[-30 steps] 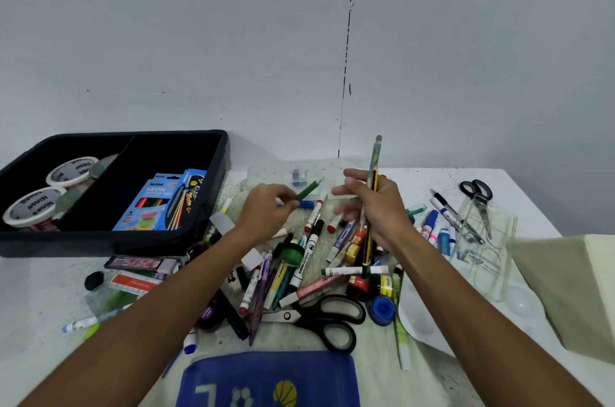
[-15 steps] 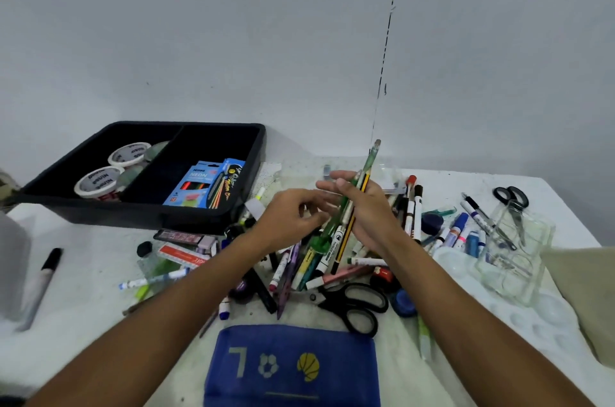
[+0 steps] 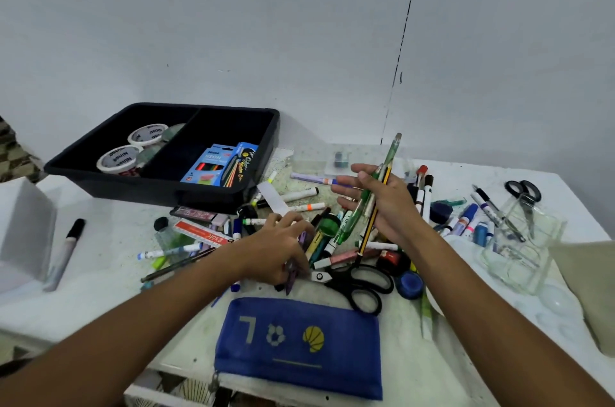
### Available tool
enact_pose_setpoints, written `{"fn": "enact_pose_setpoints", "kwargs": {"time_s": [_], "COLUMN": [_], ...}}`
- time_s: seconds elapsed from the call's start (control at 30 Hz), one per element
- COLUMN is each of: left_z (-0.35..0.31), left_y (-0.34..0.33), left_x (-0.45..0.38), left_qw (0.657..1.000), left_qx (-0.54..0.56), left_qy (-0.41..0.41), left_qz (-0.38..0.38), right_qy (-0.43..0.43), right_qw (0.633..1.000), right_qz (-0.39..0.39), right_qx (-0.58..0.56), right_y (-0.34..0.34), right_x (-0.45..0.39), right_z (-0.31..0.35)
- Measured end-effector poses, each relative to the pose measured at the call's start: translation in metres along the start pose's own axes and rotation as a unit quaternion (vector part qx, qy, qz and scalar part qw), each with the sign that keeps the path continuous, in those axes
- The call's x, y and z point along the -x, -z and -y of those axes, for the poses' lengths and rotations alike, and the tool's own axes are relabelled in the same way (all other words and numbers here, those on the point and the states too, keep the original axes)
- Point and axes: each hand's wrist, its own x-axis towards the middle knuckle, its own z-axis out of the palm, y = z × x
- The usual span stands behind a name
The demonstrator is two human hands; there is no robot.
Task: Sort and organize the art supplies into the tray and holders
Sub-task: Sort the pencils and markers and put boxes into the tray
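Note:
My right hand [image 3: 382,200] holds a bundle of pencils and pens [image 3: 374,203] upright above the heap, with a green pen and a yellow-black pencil among them. My left hand [image 3: 283,248] is down in the heap of markers and pens [image 3: 319,236], its fingers curled round a purple pen [image 3: 294,268]. The black two-part tray [image 3: 233,197] stands at the back left, with tape rolls [image 3: 124,157] in one half and pencil boxes [image 3: 223,165] in the other. A clear glass holder [image 3: 519,240] at the right has markers and scissors in it.
Black scissors [image 3: 362,283] and a blue cap [image 3: 411,283] lie at the heap's front. A blue pencil case [image 3: 299,346] sits at the table's near edge. A black marker [image 3: 65,250] and a white box [image 3: 23,230] are at the left. A beige object [image 3: 592,290] is at the right.
My left hand has dropped from beside the right hand down into the heap and closed on a purple pen. My right hand still holds its bundle, now with a green pen added.

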Motion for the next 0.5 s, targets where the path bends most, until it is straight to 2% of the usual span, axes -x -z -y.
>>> {"fn": "enact_pose_setpoints", "kwargs": {"time_s": [0.17,0.27,0.33,0.4,0.43,0.5], "left_z": [0.003,0.008,0.008,0.004,0.002,-0.005], "left_y": [-0.004,-0.01,-0.011,-0.004,0.003,0.021], "left_x": [-0.004,-0.005,-0.007,-0.01,-0.012,-0.017], "left_qw": [0.998,0.989,0.98,0.966,0.947,0.877], "left_qx": [-0.043,-0.062,-0.03,0.083,0.168,0.333], "left_qy": [-0.03,-0.081,-0.103,-0.076,-0.038,0.051], "left_qz": [-0.038,-0.109,-0.167,-0.231,-0.27,-0.343], "right_qy": [-0.003,-0.006,0.001,0.012,0.018,0.022], "right_qw": [1.0,1.0,1.0,1.0,0.999,0.998], "right_qz": [0.004,0.003,0.008,0.019,0.029,0.058], "right_qx": [0.005,0.004,0.004,-0.006,-0.008,0.005], "right_y": [0.006,0.007,0.007,0.007,0.007,0.007], "right_x": [0.007,0.012,0.016,0.019,0.021,0.026], "right_z": [0.001,0.003,0.006,0.01,0.012,0.015]}}
